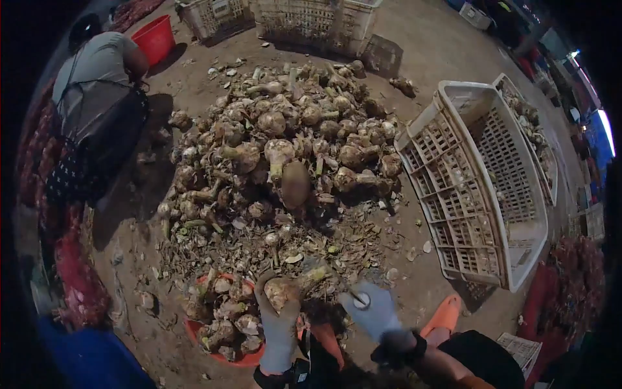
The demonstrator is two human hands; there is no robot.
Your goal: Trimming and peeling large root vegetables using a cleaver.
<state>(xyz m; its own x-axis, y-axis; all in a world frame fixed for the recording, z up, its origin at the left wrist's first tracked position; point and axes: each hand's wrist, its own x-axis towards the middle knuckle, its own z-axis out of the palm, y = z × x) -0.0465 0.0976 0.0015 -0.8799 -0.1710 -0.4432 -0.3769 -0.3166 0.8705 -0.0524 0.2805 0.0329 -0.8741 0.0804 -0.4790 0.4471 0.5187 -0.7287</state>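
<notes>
Gloved in a light, soiled work glove, my left hand [279, 316] is closed around a large bulb [282, 291] that looks like garlic, its thick stalk [315, 276] pointing right. My right hand [371, 309], also gloved, grips a small tool [361, 300] with a round pale end; its blade is too blurred to name. It is just right of the stalk. Left of my left hand stands a red basin [250, 361] of bulbs with short-cut stalks. Ahead lies a large heap of dirty bulbs [279, 150] with stalks, one brown and blurred near its middle. Trimmings and dry leaves [354, 238] cover its near edge.
A pale plastic crate [505, 228] lies tilted at right, with a tray of scraps [532, 126] behind it. More crates [301, 26] stand behind the heap. At left, another person [97, 92] bends near a red bucket [158, 41]. Red mesh sacks [82, 287] lie at both sides.
</notes>
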